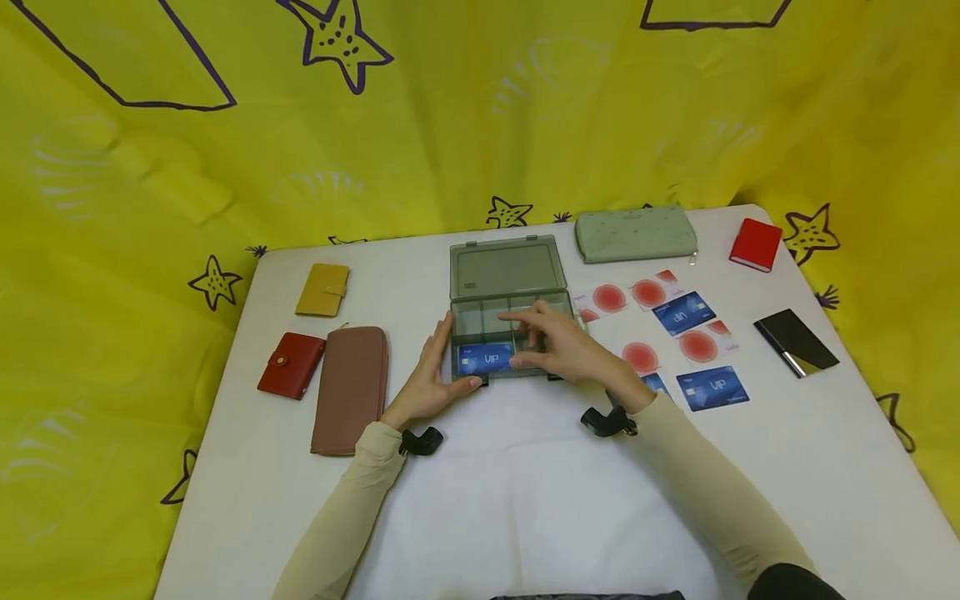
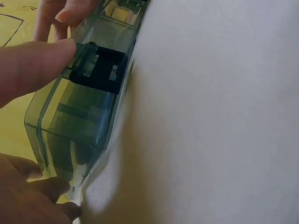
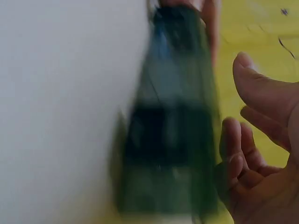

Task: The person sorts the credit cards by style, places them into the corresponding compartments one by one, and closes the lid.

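Note:
A translucent grey-green compartment box [image 1: 480, 321] stands on the table with its lid [image 1: 508, 268] raised toward the back. In its front left compartment lies a blue VIP card [image 1: 480, 359]. My left hand [image 1: 429, 379] grips the box's left front corner, its thumb [image 2: 44, 63] beside a dark latch [image 2: 100, 70] and its other fingers along the side. Over the right compartments hovers my right hand [image 1: 562, 343], index finger pointing left, thumb apart, nothing held. In the right wrist view the box is blurred, and the right hand's fingers [image 3: 232, 137] are loosely bent beside it.
Right of the box lie blue VIP cards [image 1: 712, 388] and white-and-red cards [image 1: 699, 345]. Farther out are a green wallet [image 1: 636, 234], a red notebook [image 1: 755, 244] and a black card holder [image 1: 797, 342]. To the left sit yellow [image 1: 322, 290], red [image 1: 292, 365] and brown wallets [image 1: 349, 390].

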`<act>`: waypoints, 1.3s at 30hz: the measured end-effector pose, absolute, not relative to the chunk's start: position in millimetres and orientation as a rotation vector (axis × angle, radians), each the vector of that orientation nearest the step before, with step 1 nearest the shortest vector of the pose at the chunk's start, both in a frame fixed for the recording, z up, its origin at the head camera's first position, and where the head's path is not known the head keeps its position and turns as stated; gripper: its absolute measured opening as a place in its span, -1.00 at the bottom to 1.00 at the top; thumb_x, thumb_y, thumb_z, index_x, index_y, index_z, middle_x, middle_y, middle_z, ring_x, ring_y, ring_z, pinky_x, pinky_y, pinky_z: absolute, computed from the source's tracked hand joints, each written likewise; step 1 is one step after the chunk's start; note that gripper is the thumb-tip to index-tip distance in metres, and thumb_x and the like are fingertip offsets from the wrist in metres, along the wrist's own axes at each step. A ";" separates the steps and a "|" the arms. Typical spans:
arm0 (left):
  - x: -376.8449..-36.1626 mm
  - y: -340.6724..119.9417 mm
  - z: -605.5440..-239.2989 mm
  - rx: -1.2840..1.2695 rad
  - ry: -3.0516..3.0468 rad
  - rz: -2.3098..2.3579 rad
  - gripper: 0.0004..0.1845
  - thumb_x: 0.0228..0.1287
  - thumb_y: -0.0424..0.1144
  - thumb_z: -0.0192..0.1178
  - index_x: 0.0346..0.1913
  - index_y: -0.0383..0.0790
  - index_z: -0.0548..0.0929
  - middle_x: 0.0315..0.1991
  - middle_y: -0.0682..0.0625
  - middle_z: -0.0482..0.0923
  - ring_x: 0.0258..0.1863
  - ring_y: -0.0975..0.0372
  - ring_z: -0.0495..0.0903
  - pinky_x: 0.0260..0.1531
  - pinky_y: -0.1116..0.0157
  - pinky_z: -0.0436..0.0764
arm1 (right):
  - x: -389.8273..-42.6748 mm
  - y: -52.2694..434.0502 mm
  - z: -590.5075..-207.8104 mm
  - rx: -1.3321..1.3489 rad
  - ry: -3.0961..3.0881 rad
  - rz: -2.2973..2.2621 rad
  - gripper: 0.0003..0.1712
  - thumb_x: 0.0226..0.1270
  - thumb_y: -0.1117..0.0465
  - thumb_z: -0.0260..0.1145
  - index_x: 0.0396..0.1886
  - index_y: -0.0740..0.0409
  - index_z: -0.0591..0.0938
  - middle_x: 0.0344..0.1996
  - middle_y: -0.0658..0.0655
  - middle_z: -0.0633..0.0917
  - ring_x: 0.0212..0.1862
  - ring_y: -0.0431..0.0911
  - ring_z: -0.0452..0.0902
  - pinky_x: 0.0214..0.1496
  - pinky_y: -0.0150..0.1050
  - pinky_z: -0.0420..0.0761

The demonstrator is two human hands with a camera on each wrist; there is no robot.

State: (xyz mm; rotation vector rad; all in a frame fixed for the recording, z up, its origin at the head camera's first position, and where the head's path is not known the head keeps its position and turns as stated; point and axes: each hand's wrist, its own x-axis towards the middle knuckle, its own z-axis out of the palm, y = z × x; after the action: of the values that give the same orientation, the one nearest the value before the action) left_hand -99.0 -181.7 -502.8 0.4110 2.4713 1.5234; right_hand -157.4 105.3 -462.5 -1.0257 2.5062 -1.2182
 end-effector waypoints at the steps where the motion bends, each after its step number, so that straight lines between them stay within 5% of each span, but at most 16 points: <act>1: -98.7 -182.0 -502.6 0.416 2.474 1.524 0.25 0.32 -0.25 0.48 0.76 -0.14 -0.28 0.77 -0.18 -0.33 0.75 -0.11 -0.40 0.70 -0.18 -0.38 | -160.4 116.3 -459.9 -1.001 2.521 -1.231 -0.25 0.25 0.20 0.63 0.43 0.16 0.60 -0.14 0.23 0.61 -0.24 -0.07 0.56 -0.19 -0.29 0.59; 9: -98.0 -183.8 -503.2 0.454 2.496 1.539 0.22 0.32 -0.30 0.49 0.75 -0.21 -0.22 0.76 -0.19 -0.24 0.75 -0.09 -0.26 0.72 -0.11 -0.35 | -196.3 263.4 -444.6 -0.513 2.711 -1.103 -0.34 0.32 0.23 0.59 0.40 0.16 0.62 0.07 0.32 0.69 0.06 0.17 0.60 -0.07 -0.49 0.57; 13: -98.2 -184.9 -502.9 0.435 2.495 1.553 0.21 0.31 -0.33 0.49 0.75 -0.21 -0.20 0.76 -0.19 -0.22 0.75 -0.07 -0.23 0.72 -0.10 -0.34 | -209.6 321.4 -446.9 -0.319 2.660 -0.940 -0.30 0.37 0.14 0.55 0.46 0.14 0.56 0.26 0.41 0.59 0.27 0.30 0.45 0.20 -0.02 0.62; 16: -97.1 -185.9 -502.2 0.400 2.487 1.549 0.21 0.32 -0.32 0.49 0.76 -0.15 -0.20 0.77 -0.15 -0.22 0.75 -0.07 -0.24 0.72 -0.12 -0.33 | -215.0 343.5 -453.8 -0.288 2.622 -0.856 -0.27 0.37 0.08 0.55 0.47 0.16 0.55 0.32 0.44 0.56 0.33 0.35 0.38 0.34 0.36 0.45; 27: -94.2 -183.7 -501.1 0.367 2.469 1.548 0.21 0.33 -0.28 0.49 0.77 -0.05 -0.18 0.77 -0.10 -0.20 0.75 -0.06 -0.23 0.72 -0.15 -0.30 | -217.6 349.8 -459.0 -0.308 2.653 -0.725 -0.38 0.29 0.18 0.60 0.29 0.25 0.61 0.17 0.47 0.60 0.23 0.38 0.43 0.38 0.44 0.44; 31: -93.8 -182.7 -500.1 0.359 2.457 1.555 0.21 0.33 -0.27 0.49 0.77 -0.01 -0.19 0.77 -0.09 -0.21 0.75 -0.06 -0.24 0.71 -0.17 -0.27 | -219.3 352.3 -456.2 -0.289 2.632 -0.712 -0.38 0.26 0.16 0.62 0.19 0.29 0.54 0.09 0.43 0.59 0.17 0.32 0.44 0.32 0.34 0.52; 36: -93.9 -182.2 -499.2 0.350 2.460 1.547 0.21 0.32 -0.27 0.50 0.77 -0.02 -0.18 0.77 -0.06 -0.21 0.75 -0.03 -0.23 0.72 -0.11 -0.27 | -216.1 361.5 -451.2 -0.270 2.613 -0.773 -0.51 0.36 0.15 0.56 0.04 0.25 0.47 -0.05 0.29 0.62 0.05 0.16 0.49 0.06 -0.21 0.58; 39: -94.1 -183.0 -499.1 0.346 2.471 1.543 0.21 0.32 -0.26 0.50 0.77 -0.03 -0.18 0.77 -0.07 -0.20 0.75 -0.03 -0.22 0.73 -0.10 -0.28 | -210.5 364.9 -445.8 -0.270 2.562 -0.864 -0.58 0.48 0.16 0.45 0.08 0.25 0.45 -0.05 0.23 0.62 0.00 0.01 0.51 -0.08 -0.37 0.57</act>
State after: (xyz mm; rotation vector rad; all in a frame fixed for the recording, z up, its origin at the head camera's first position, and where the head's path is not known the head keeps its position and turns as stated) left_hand -94.1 -183.0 -499.1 0.3465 2.4715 1.5425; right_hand -210.5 364.9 -445.8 -0.2703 2.5622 -0.8639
